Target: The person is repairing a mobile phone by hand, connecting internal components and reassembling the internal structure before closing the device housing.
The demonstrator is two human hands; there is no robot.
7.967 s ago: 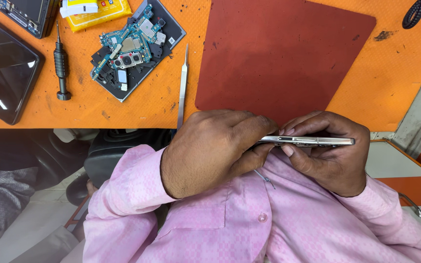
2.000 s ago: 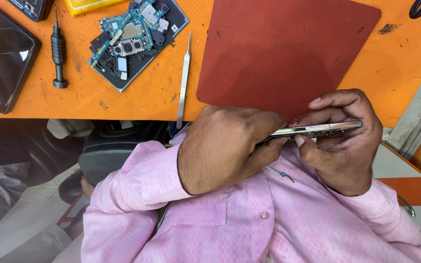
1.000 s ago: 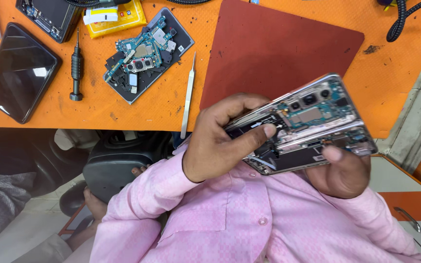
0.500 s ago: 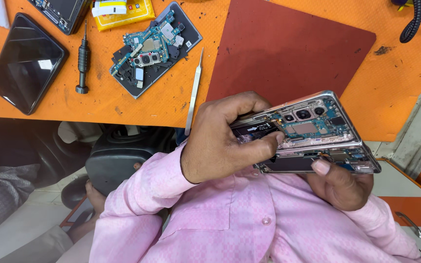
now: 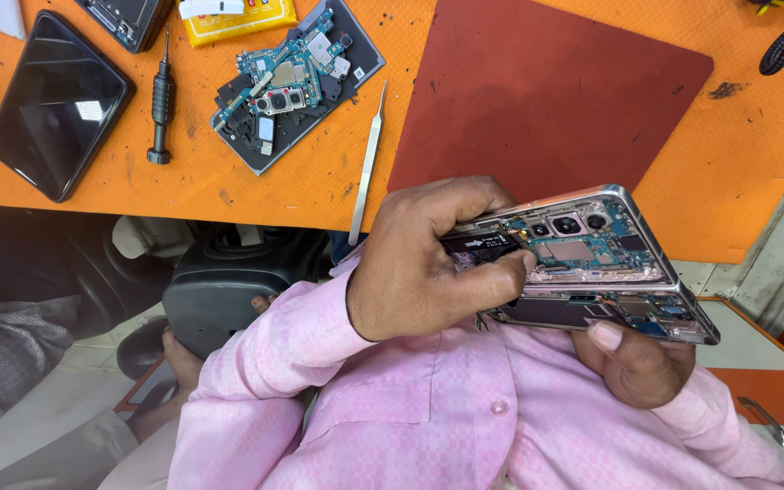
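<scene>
On the orange surface (image 5: 229, 177), a dark red mat (image 5: 546, 100) covers the middle. Just beside its left edge lie metal tweezers (image 5: 367, 163), reaching the surface's near edge. Further left sits a dismantled phone back with a blue circuit board (image 5: 292, 82), then a black screwdriver (image 5: 161, 100) and a dark phone (image 5: 58, 104) near the left end. A yellow pack (image 5: 238, 14) touches the far edge.

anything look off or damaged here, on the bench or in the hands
Nothing looks spilled or broken. The phone held between the left hand and right hand has its back off, circuit board bare. On the orange table, a second opened phone lies askew, and tweezers overhang the edge.
</scene>
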